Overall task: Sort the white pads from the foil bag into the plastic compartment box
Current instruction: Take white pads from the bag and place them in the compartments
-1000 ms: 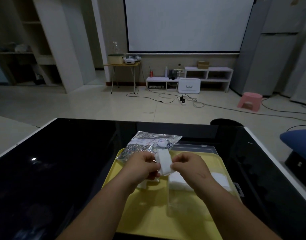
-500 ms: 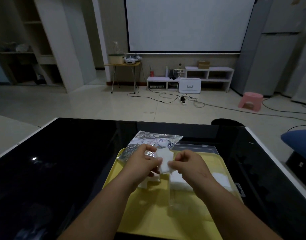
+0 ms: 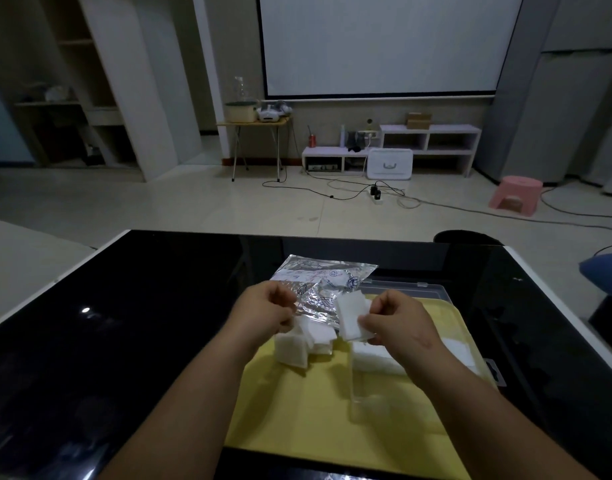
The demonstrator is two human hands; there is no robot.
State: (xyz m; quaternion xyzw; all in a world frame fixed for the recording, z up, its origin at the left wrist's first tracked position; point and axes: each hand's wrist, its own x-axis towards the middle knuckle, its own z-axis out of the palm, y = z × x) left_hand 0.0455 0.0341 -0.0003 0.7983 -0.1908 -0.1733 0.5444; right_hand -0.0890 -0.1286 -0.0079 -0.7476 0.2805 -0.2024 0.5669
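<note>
As it lies under everything, black table (image 3: 107, 323): glossy, white-edged, carrying the yellow tray (image 3: 315, 420).
Yellow tray: holds the box on its right half and loose pads on its left.
Compartment box (image 3: 352, 382): clear plastic, lid open toward the far side; stacked white pads (image 3: 377, 363) lie in one compartment and more in another further right, both partly hidden by the right forearm.
Foil bag (image 3: 325, 282): crumpled and flat, on the tray's far edge, reaching onto the table.
Loose pads (image 3: 294, 353): a small untidy heap on the tray, beneath the left hand.
Left hand (image 3: 266, 313): fingers curled, thumb against fingertips, above the heap; whether it grips a pad cannot be told.
Right hand (image 3: 398, 323): pinches the held pad between thumb and fingers.
Held pad (image 3: 349, 317): raised above the tray between the hands, in front of the bag, tilted, long axis running up and away.
Pink stool (image 3: 516, 195): on the floor, well beyond the table.
</note>
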